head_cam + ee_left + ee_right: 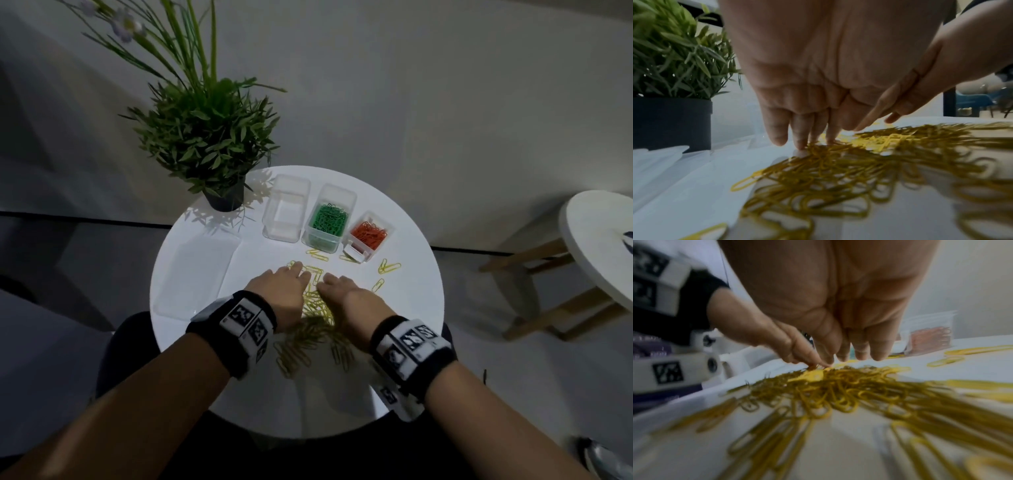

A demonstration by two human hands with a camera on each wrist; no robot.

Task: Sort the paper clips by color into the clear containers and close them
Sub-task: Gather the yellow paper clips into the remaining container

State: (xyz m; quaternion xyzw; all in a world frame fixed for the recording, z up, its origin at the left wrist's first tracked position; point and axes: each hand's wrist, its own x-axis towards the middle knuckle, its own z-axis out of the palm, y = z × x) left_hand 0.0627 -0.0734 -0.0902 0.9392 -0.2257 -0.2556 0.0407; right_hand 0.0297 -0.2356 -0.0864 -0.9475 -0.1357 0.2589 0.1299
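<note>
A pile of yellow paper clips (317, 310) lies on the round white table (394, 342), between my two hands. My left hand (289, 281) has straight fingers (800, 138) pressing down on the pile's left side. My right hand (342, 289) touches the right side with its fingers (861, 352) extended. Neither hand grips anything. Behind the pile stand three open clear containers: an empty one (286, 212), one holding green clips (328, 219), and one holding orange clips (369, 233). Loose yellow clips (388, 267) lie scattered to the right.
A potted plant (224, 198) stands at the table's back left, close to the empty container. A large clear flat tray (198, 270) lies on the left. A second white table (599, 233) on wooden legs stands off to the right.
</note>
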